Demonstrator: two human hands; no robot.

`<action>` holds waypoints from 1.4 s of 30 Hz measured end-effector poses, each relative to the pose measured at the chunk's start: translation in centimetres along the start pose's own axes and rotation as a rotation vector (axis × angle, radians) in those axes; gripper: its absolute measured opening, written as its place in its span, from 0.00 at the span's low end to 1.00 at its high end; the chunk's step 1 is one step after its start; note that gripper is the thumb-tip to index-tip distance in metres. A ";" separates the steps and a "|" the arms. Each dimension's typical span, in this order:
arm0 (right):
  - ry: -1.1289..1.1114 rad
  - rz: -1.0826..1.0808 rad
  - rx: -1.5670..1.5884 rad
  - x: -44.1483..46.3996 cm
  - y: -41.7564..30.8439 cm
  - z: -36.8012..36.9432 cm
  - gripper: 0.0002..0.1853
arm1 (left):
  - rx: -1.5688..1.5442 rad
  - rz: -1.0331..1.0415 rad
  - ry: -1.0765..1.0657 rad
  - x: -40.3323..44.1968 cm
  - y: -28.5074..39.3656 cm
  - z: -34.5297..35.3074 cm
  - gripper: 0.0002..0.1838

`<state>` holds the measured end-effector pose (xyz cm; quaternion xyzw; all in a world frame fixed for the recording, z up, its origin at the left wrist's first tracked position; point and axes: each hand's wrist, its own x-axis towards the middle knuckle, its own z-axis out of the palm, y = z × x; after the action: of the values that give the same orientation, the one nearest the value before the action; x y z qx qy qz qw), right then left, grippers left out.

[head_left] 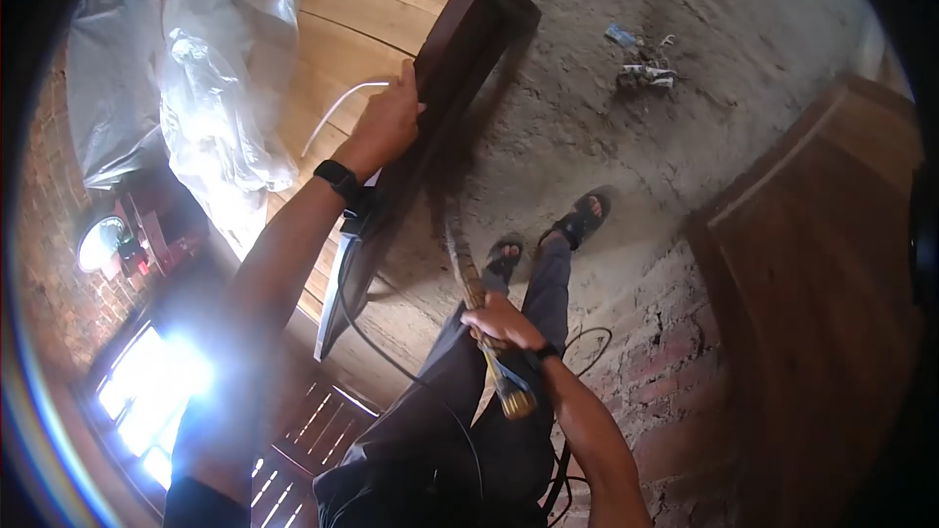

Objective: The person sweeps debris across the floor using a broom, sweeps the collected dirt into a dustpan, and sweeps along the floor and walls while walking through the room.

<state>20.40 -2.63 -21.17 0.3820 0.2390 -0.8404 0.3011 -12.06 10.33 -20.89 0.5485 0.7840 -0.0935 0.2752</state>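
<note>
Above the floor (606, 152), two hands (383, 127) (504, 321), one yellowish handle (472, 284), one dark rail (448, 93)

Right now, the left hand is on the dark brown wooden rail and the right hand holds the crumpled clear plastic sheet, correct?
Not quite: in the head view, the right hand holds a yellowish-brown, stick-like handle, not the plastic sheet. The left hand is on the dark brown wooden rail, as you say.

Banded yellow-brown handle (471, 282), dark brown frame (452, 98), tan boards (367, 12), grey trousers (416, 420)
</note>
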 end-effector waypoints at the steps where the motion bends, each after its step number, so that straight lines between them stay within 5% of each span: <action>1: -0.032 0.034 -0.131 2.7 0.4 -0.5 0.12 | -0.010 0.031 0.021 -0.1 -0.2 0.3 0.34; 5: 0.089 -0.071 -0.510 6.1 0.2 -5.4 0.20 | 0.004 0.005 0.043 -0.1 0.1 0.1 0.32; 8: 0.037 0.012 -0.468 -3.1 -7.6 -11.4 0.32 | -0.066 0.000 -0.039 -0.4 -0.3 -0.3 0.36; 13: 0.258 -0.007 -0.119 -12.0 -11.1 -21.4 0.40 | -0.048 -0.059 -0.047 -0.1 0.0 0.1 0.34; 20: 0.486 -0.161 -0.300 -19.0 -12.8 -18.0 0.46 | -0.100 -0.081 -0.006 -0.1 0.3 -0.2 0.35; 25: 0.285 -0.126 -0.443 -16.8 -8.2 -12.1 0.51 | -0.115 -0.099 -0.017 -0.1 0.3 -0.3 0.35; 31: 0.203 0.057 -0.582 -15.4 -14.6 -20.9 0.40 | -0.060 -0.079 0.005 -0.2 0.0 -0.3 0.35; 35: 0.402 0.172 -0.525 -21.8 -23.6 -26.8 0.41 | -0.072 -0.113 -0.017 0.0 0.1 0.1 0.35; 42: 0.593 -0.053 -0.434 -27.3 -28.5 -31.5 0.39 | -0.026 -0.109 -0.019 -0.2 -0.1 0.7 0.35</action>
<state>30.86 46.18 -13.50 0.5299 0.4986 -0.6302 0.2709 -11.87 9.83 -21.33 0.5006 0.8111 -0.1032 0.2844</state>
